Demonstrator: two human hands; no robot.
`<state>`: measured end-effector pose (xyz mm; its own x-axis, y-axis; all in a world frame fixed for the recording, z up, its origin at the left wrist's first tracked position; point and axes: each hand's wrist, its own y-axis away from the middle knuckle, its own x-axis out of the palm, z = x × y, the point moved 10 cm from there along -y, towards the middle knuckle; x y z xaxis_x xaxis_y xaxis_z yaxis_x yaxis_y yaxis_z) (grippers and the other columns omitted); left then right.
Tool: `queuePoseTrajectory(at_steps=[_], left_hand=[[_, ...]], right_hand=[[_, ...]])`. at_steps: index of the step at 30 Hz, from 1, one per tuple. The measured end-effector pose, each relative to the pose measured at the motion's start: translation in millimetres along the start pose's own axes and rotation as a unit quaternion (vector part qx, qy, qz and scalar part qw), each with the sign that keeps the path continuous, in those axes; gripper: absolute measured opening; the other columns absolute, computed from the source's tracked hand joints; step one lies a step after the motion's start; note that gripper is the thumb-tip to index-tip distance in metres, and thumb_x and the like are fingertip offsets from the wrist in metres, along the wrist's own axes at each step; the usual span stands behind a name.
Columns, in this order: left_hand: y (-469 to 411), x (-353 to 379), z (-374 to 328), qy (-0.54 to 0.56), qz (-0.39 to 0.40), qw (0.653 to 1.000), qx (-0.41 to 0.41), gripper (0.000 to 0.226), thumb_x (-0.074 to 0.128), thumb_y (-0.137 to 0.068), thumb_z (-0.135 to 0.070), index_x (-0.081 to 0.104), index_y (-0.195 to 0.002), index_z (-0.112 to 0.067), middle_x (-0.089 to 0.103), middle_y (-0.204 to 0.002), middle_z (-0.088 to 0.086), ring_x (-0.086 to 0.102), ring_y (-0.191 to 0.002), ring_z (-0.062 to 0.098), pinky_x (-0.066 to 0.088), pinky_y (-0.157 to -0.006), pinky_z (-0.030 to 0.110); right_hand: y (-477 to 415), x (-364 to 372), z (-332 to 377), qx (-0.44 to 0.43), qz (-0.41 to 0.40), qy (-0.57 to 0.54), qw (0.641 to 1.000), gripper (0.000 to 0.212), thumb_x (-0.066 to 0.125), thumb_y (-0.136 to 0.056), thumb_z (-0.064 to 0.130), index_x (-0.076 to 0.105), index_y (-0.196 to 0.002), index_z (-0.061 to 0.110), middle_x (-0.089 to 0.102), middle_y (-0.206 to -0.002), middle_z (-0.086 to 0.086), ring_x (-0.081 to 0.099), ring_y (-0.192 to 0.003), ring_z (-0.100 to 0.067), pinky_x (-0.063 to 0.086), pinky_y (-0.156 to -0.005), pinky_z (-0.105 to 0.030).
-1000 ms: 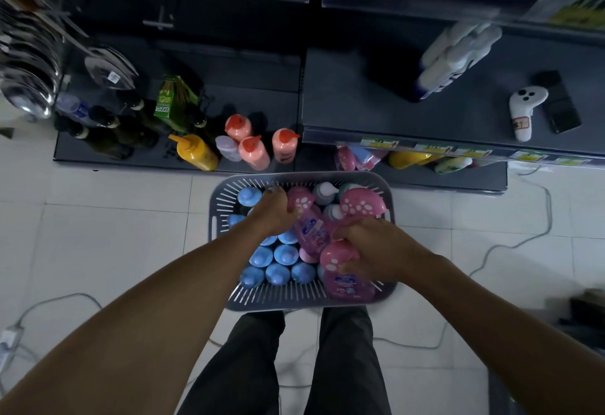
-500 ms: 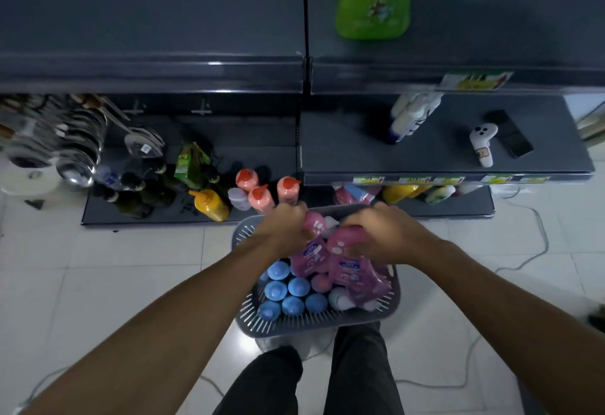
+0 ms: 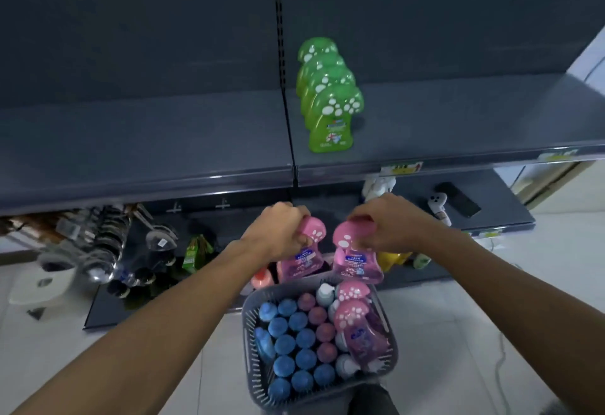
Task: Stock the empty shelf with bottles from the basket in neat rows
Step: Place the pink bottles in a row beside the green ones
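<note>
The left hand (image 3: pixel 278 232) is curling its fingers round the paw-print cap of one pink bottle (image 3: pixel 304 255). Just beside it, the right hand (image 3: pixel 391 224) is gripping the cap of a second pink bottle (image 3: pixel 355 259). Both are hanging in the air above the back edge of the grey basket (image 3: pixel 250 313), below the front edge of the shelf (image 3: pixel 458 126). On that shelf a row of green bottles (image 3: pixel 330 106) is standing near the left edge, one behind the other. In the basket, other pink bottles (image 3: pixel 352 314) and many blue-capped bottles (image 3: pixel 288 344) are waiting.

Each bottle is being held only by its top, so one could slip and fall onto the others. The two are hanging close, so they might bump. Going up, a bottle could catch the shelf's front lip. Set down too near, it could knock the green row over like dominoes.
</note>
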<state>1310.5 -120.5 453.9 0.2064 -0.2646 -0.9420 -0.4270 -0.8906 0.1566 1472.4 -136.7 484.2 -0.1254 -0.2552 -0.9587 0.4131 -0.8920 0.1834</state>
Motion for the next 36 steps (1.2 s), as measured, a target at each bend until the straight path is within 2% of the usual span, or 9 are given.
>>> queuePoseTrajectory(at_steps=[4, 7, 13, 17, 23, 27, 33, 36], left_hand=[[-3.6, -48.8, -31.0, -0.011, -0.032, 0.999, 0.04, 0.058, 0.074, -0.087, -0.039, 0.054, -0.138, -0.022, 0.061, -0.127, 0.007, 0.06, -0.114, 0.029, 0.051, -0.096, 0.039], [-7.1, -79.6, -51.9, 0.011, -0.058, 0.997, 0.049, 0.061, 0.077, -0.086, -0.037, 0.053, -0.139, -0.018, 0.063, -0.127, 0.006, 0.062, -0.113, 0.029, 0.054, -0.095, 0.04], [-28.0, -123.8, -97.8, 0.026, -0.086, 0.994, 0.061, 0.038, 0.079, -0.085, -0.038, 0.066, -0.113, -0.016, 0.068, -0.101, 0.004, 0.065, -0.088, 0.026, 0.058, -0.08, 0.039], [-50.4, -148.9, -137.6, 0.036, -0.117, 0.988, 0.09, 0.04, 0.081, -0.083, -0.037, 0.067, -0.115, -0.017, 0.068, -0.099, 0.0, 0.063, -0.086, 0.021, 0.056, -0.076, 0.034], [-96.7, -178.9, -177.2, 0.06, -0.149, 0.982, 0.103, 0.048, 0.083, -0.08, -0.04, 0.068, -0.121, -0.021, 0.069, -0.105, -0.002, 0.064, -0.091, 0.017, 0.056, -0.083, 0.035], [-136.5, -189.5, -188.9, 0.033, -0.162, 0.982, 0.094, 0.058, 0.083, -0.08, -0.041, 0.064, -0.131, -0.023, 0.062, -0.118, -0.002, 0.061, -0.101, 0.018, 0.053, -0.091, 0.034], [-192.3, -193.5, -183.5, 0.02, -0.171, 0.984, 0.052, 0.057, 0.084, -0.079, -0.037, 0.064, -0.13, -0.023, 0.061, -0.118, -0.001, 0.062, -0.103, 0.021, 0.051, -0.095, 0.037], [-214.6, -195.4, -178.3, 0.024, -0.18, 0.983, 0.038, 0.056, 0.085, -0.078, -0.032, 0.065, -0.13, -0.023, 0.061, -0.117, 0.001, 0.063, -0.101, 0.023, 0.051, -0.093, 0.036]], right_hand=[[8.3, -61.1, -0.2, -0.001, -0.029, 0.02, 0.999, 0.057, 0.074, -0.074, 0.063, 0.069, -0.12, 0.03, 0.071, -0.112, 0.012, 0.064, -0.101, -0.014, 0.047, -0.082, -0.028], [15.5, -102.1, -7.4, 0.008, -0.043, 0.028, 0.999, 0.056, 0.077, -0.073, 0.063, 0.072, -0.117, 0.029, 0.074, -0.106, 0.011, 0.066, -0.094, -0.012, 0.051, -0.081, -0.028], [18.4, -173.4, -48.6, 0.042, -0.085, -0.001, 0.996, 0.043, 0.082, -0.07, 0.05, 0.074, -0.109, 0.033, 0.073, -0.097, 0.018, 0.065, -0.09, -0.006, 0.056, -0.084, -0.032], [5.2, -211.7, -88.7, 0.055, -0.1, 0.008, 0.993, 0.045, 0.082, -0.067, 0.049, 0.072, -0.109, 0.038, 0.071, -0.094, 0.022, 0.062, -0.085, -0.001, 0.056, -0.079, -0.031], [-35.7, -251.6, -137.9, 0.043, -0.116, 0.01, 0.992, 0.047, 0.084, -0.068, 0.05, 0.071, -0.112, 0.04, 0.072, -0.1, 0.02, 0.065, -0.092, -0.008, 0.056, -0.084, -0.036], [-71.4, -267.5, -163.8, 0.02, -0.135, -0.008, 0.991, 0.045, 0.082, -0.069, 0.05, 0.071, -0.111, 0.038, 0.071, -0.1, 0.021, 0.064, -0.092, -0.007, 0.056, -0.083, -0.036], [-137.4, -272.8, -198.9, -0.002, -0.142, -0.002, 0.99, 0.045, 0.081, -0.069, 0.051, 0.071, -0.112, 0.039, 0.071, -0.103, 0.017, 0.06, -0.093, -0.012, 0.05, -0.077, -0.031], [-165.5, -269.8, -209.2, -0.008, -0.143, -0.002, 0.99, 0.048, 0.08, -0.069, 0.053, 0.069, -0.114, 0.039, 0.07, -0.107, 0.014, 0.062, -0.099, -0.016, 0.053, -0.082, -0.035]])
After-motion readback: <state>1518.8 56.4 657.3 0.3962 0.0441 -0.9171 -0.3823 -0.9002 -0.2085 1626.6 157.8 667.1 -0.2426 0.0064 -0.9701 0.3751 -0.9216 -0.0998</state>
